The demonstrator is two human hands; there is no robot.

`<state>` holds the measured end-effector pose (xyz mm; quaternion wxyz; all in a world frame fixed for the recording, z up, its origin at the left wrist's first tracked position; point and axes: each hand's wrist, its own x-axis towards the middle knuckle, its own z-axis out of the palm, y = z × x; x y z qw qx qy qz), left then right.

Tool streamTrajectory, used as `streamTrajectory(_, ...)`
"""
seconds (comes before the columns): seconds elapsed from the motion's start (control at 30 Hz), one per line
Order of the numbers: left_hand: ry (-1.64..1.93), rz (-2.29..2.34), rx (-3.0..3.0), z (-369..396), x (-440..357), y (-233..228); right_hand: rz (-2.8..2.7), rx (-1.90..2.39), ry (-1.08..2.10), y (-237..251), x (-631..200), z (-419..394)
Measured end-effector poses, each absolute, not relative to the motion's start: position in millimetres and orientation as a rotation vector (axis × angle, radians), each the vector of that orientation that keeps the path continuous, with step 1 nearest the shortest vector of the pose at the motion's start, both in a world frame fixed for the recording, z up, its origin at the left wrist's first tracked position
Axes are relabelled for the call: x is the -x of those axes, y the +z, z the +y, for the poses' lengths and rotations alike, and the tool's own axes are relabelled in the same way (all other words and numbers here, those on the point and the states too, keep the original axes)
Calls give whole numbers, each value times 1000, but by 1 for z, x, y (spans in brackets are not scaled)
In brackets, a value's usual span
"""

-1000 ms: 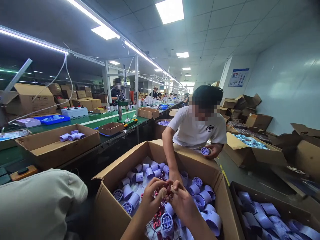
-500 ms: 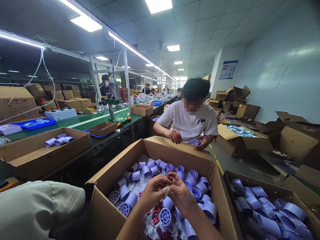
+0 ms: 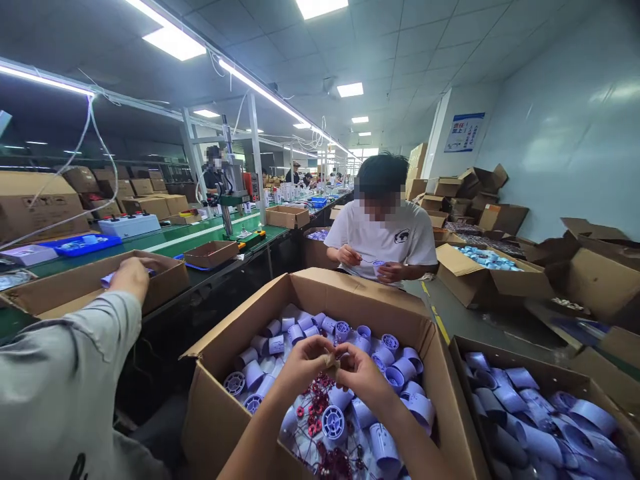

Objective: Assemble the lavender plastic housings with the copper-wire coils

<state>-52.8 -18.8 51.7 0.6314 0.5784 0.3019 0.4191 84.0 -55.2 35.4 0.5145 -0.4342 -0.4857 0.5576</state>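
Both hands, left hand (image 3: 306,363) and right hand (image 3: 361,373), pinch a small tan piece (image 3: 331,364) between fingertips; best held steady directly above the box (image 3: 320,287).

A long green workbench (image 3: 210,235) runs down my left, with a metal frame (image 3: 255,160) carrying strip lights (image 3: 260,93) above it. The ceiling (image 3: 400,47) is pale tiles with square light panels (image 3: 350,89). On my right stands a plain light wall (image 3: 560,133) with a blue poster (image 3: 464,132); open cardboard boxes (image 3: 480,280) crowd the dark floor (image 3: 465,320), which has a yellow line (image 3: 436,319).
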Motion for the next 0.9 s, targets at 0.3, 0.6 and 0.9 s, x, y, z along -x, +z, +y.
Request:
streamTrajectory(0.3,1140,782,-1417,-29,47,54,-1141,1058,1423,24,-81,-49)
streamTrajectory(0.6,1374,705,-1480,-42,45,47,-991,951,1563,45,-82,-57)
streamTrajectory(0.9,1469,785,-1448,-40,46,46,-1130,970,1486,42,-74,-59)
